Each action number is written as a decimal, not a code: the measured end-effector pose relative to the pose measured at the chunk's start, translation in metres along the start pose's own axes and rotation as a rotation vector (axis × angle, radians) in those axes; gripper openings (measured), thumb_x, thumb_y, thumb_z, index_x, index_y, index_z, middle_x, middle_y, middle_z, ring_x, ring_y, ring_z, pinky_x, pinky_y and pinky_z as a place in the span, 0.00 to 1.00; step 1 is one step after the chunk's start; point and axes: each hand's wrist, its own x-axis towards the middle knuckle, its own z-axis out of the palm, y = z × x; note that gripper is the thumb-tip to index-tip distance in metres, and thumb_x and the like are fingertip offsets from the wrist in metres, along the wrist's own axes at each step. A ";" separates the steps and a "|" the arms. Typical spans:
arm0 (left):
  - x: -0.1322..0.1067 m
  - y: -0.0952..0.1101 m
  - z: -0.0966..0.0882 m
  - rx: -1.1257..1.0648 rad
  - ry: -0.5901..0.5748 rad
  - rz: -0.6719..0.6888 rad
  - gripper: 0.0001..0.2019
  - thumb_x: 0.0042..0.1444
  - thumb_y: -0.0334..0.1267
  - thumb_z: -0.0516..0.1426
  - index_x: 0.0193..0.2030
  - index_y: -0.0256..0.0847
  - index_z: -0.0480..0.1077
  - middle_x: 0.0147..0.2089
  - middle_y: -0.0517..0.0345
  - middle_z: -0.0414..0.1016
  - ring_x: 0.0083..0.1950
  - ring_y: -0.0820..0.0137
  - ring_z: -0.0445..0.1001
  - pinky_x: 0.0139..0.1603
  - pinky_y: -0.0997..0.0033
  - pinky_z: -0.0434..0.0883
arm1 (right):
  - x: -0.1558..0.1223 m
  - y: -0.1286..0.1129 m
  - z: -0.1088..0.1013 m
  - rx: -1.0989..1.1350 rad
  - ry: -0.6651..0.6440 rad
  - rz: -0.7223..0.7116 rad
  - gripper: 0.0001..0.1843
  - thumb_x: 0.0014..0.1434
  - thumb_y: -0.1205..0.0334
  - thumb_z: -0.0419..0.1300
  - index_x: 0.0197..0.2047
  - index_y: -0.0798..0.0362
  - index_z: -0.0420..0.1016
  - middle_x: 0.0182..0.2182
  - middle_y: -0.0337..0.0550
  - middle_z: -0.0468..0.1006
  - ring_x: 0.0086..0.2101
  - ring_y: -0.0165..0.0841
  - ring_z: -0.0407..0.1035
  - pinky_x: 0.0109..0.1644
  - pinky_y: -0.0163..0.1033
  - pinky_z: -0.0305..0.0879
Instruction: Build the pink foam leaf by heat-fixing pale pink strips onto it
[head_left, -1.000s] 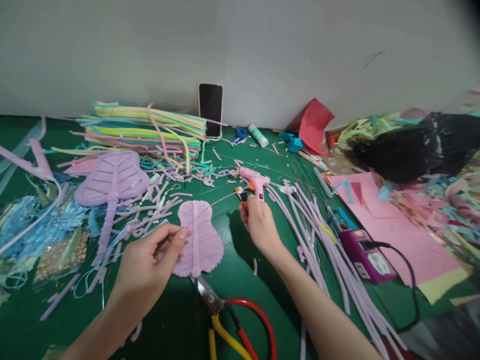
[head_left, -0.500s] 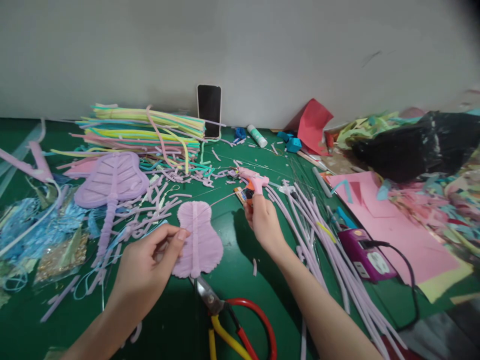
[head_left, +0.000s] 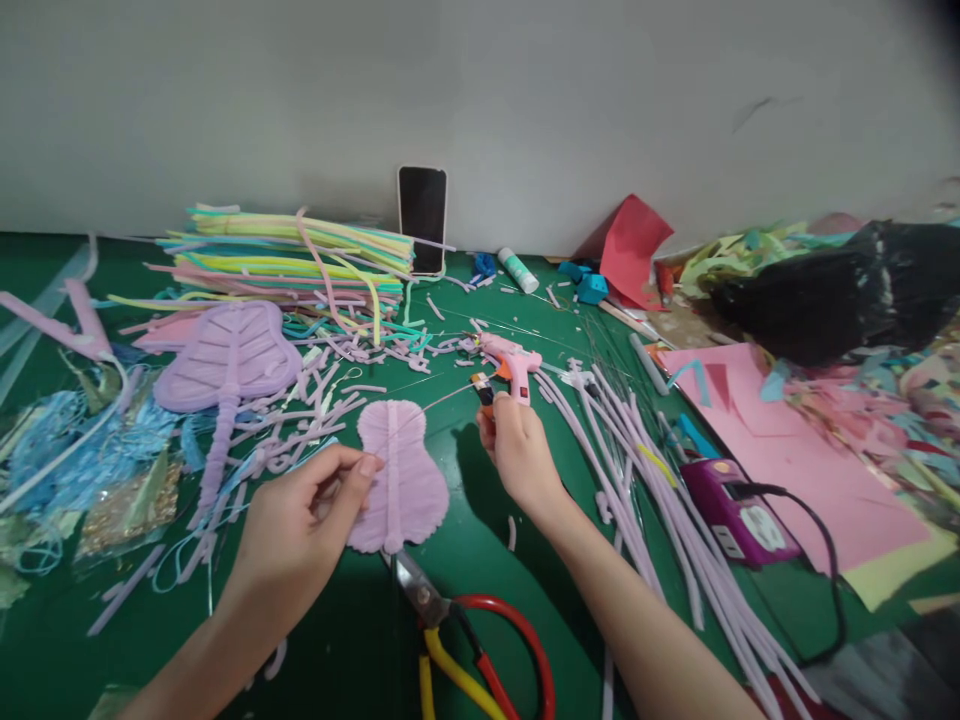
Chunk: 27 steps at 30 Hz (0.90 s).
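My left hand (head_left: 296, 535) pinches the left edge of a lilac wing-shaped piece (head_left: 397, 478) that lies on the green table (head_left: 480, 590). My right hand (head_left: 517, 450) is closed on the handle of a pink glue gun (head_left: 510, 362) standing on the table beyond the wing. A thin wire (head_left: 442, 402) runs from the wing towards the gun's tip. Red-and-yellow-handled scissors (head_left: 465, 640) lie just below the wing, blades pointing at it.
A larger lilac wing (head_left: 225, 360) lies at left beside a stack of coloured strips (head_left: 292, 262). Long lilac strips (head_left: 660, 500) fan out at right, by a purple power strip (head_left: 739, 510) and pink paper (head_left: 795, 450). A phone (head_left: 422, 218) leans on the wall.
My right hand dipped forward to the glue gun and drew back slightly towards me, still on its handle. My left hand has stayed on the wing.
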 end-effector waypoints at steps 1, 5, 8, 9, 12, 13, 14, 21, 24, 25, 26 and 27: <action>0.001 -0.001 0.000 0.008 -0.014 0.005 0.15 0.55 0.52 0.55 0.31 0.43 0.72 0.20 0.63 0.70 0.23 0.72 0.69 0.24 0.76 0.65 | -0.001 0.001 0.002 -0.005 -0.006 -0.005 0.19 0.59 0.56 0.40 0.18 0.49 0.51 0.15 0.34 0.53 0.19 0.28 0.48 0.21 0.36 0.42; 0.003 -0.007 -0.001 0.048 -0.063 0.026 0.16 0.56 0.53 0.54 0.32 0.42 0.72 0.20 0.63 0.69 0.22 0.72 0.68 0.22 0.77 0.64 | -0.005 0.002 0.006 -0.029 -0.023 -0.020 0.18 0.60 0.56 0.41 0.20 0.49 0.53 0.16 0.34 0.54 0.20 0.28 0.50 0.23 0.35 0.44; 0.003 -0.008 -0.002 0.042 -0.064 0.021 0.16 0.57 0.53 0.53 0.32 0.42 0.72 0.20 0.63 0.68 0.22 0.72 0.68 0.22 0.77 0.64 | -0.008 -0.001 0.010 -0.059 -0.050 -0.023 0.19 0.61 0.55 0.40 0.20 0.49 0.52 0.16 0.34 0.53 0.20 0.28 0.50 0.24 0.36 0.43; 0.003 -0.008 -0.002 0.038 -0.065 0.020 0.16 0.57 0.52 0.53 0.32 0.42 0.72 0.20 0.63 0.68 0.22 0.72 0.68 0.22 0.77 0.64 | -0.009 -0.002 0.011 -0.075 -0.063 -0.026 0.20 0.61 0.55 0.40 0.19 0.49 0.52 0.16 0.34 0.52 0.20 0.28 0.50 0.24 0.36 0.43; 0.002 -0.006 -0.001 0.030 -0.066 0.021 0.16 0.57 0.52 0.54 0.31 0.42 0.72 0.20 0.63 0.68 0.22 0.73 0.68 0.21 0.77 0.63 | -0.011 -0.004 0.014 -0.103 -0.088 -0.030 0.22 0.62 0.55 0.38 0.17 0.49 0.51 0.15 0.34 0.52 0.20 0.28 0.49 0.24 0.37 0.43; 0.002 -0.006 -0.001 0.024 -0.069 0.021 0.16 0.57 0.52 0.54 0.31 0.42 0.72 0.20 0.63 0.69 0.23 0.73 0.68 0.22 0.77 0.64 | -0.011 -0.004 0.014 -0.096 -0.077 -0.023 0.22 0.62 0.54 0.38 0.17 0.49 0.51 0.15 0.34 0.52 0.20 0.28 0.50 0.24 0.36 0.43; 0.002 -0.006 -0.001 0.014 -0.075 0.018 0.16 0.57 0.51 0.54 0.31 0.42 0.72 0.21 0.63 0.69 0.23 0.73 0.67 0.23 0.77 0.64 | -0.010 -0.003 0.014 -0.080 -0.061 -0.012 0.22 0.62 0.54 0.39 0.18 0.50 0.52 0.15 0.34 0.53 0.19 0.28 0.50 0.24 0.36 0.44; 0.008 -0.004 -0.002 -0.534 -0.254 -0.294 0.12 0.55 0.47 0.58 0.34 0.39 0.73 0.22 0.66 0.66 0.16 0.82 0.56 0.12 0.84 0.52 | -0.001 -0.001 0.005 0.113 0.027 0.025 0.26 0.62 0.43 0.41 0.23 0.52 0.63 0.15 0.32 0.53 0.17 0.25 0.46 0.20 0.34 0.42; 0.012 0.000 -0.005 -0.810 -0.330 -0.445 0.08 0.55 0.41 0.59 0.32 0.37 0.73 0.21 0.65 0.66 0.14 0.83 0.57 0.10 0.86 0.50 | -0.005 -0.004 0.007 0.211 -0.097 0.025 0.24 0.59 0.40 0.50 0.30 0.54 0.70 0.15 0.28 0.50 0.16 0.23 0.43 0.19 0.33 0.39; 0.013 0.000 -0.006 -0.865 -0.326 -0.459 0.08 0.55 0.39 0.59 0.31 0.36 0.74 0.22 0.64 0.68 0.16 0.82 0.61 0.11 0.86 0.54 | -0.008 -0.005 0.010 0.233 -0.151 0.036 0.23 0.57 0.41 0.54 0.31 0.54 0.71 0.15 0.28 0.50 0.16 0.23 0.43 0.19 0.32 0.39; 0.014 0.001 -0.007 -0.908 -0.312 -0.461 0.07 0.55 0.37 0.59 0.31 0.36 0.74 0.23 0.62 0.70 0.18 0.81 0.66 0.12 0.86 0.58 | -0.011 -0.006 0.012 0.249 -0.205 0.049 0.22 0.56 0.42 0.57 0.32 0.54 0.71 0.15 0.27 0.49 0.16 0.22 0.43 0.19 0.32 0.39; 0.014 0.001 -0.007 -0.943 -0.298 -0.465 0.07 0.56 0.36 0.59 0.31 0.35 0.74 0.25 0.60 0.73 0.21 0.79 0.70 0.15 0.86 0.63 | -0.015 -0.007 0.015 0.263 -0.258 0.063 0.21 0.55 0.43 0.59 0.32 0.55 0.71 0.15 0.26 0.49 0.16 0.22 0.42 0.19 0.31 0.39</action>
